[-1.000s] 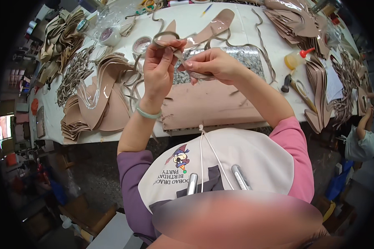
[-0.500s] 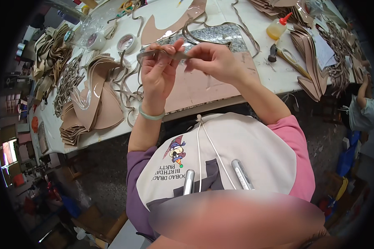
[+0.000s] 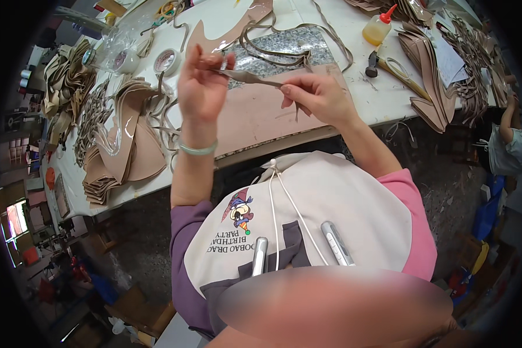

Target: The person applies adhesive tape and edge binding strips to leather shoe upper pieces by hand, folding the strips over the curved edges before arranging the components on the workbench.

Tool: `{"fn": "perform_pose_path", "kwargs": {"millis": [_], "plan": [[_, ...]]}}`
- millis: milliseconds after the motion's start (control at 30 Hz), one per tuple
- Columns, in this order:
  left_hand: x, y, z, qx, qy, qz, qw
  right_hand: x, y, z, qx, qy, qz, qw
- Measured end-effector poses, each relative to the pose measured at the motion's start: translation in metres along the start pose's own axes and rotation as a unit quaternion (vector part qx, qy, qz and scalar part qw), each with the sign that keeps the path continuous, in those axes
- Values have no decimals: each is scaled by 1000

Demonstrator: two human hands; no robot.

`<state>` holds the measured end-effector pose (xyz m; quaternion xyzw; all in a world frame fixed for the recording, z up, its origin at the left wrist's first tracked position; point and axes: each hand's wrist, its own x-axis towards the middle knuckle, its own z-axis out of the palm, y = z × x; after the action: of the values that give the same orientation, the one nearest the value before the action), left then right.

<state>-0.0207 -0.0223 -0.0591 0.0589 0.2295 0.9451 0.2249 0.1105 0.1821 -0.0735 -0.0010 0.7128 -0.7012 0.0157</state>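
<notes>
Both hands are raised over the white table (image 3: 383,104): the left hand (image 3: 202,87) and right hand (image 3: 318,97) pinch opposite ends of a thin tan strip (image 3: 246,76), above a large tan sheet (image 3: 255,116); a glue bottle (image 3: 378,27) stands beyond

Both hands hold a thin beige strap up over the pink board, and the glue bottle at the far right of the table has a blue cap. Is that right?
Not quite: the head view shows the glue bottle with a red cap, not a blue one. The rest stands: the left hand and the right hand hold the thin beige strap up over the pink board.
</notes>
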Motion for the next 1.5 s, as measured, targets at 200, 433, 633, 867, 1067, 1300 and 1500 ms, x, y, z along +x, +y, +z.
{"fn": "perform_pose_path", "kwargs": {"millis": [200,433,633,867,1067,1300,1500], "plan": [[69,35,-4,-17,-62,-48,997,-14,39,-29,-39,120,-11,992],[153,12,-42,138,6,-140,980,10,42,-25,-215,236,-82,944],[200,56,-85,676,6,-68,734,18,60,-31,-296,274,-51,913],[310,130,-180,939,77,74,327,27,52,-38,-311,284,-33,906],[374,124,-205,932,100,264,229,26,35,-45,-290,278,-33,915],[325,144,-145,612,168,116,764,64,9,-55,-209,194,-84,955],[175,72,-37,696,21,174,696,182,-5,-29,-188,100,-157,964]]}}
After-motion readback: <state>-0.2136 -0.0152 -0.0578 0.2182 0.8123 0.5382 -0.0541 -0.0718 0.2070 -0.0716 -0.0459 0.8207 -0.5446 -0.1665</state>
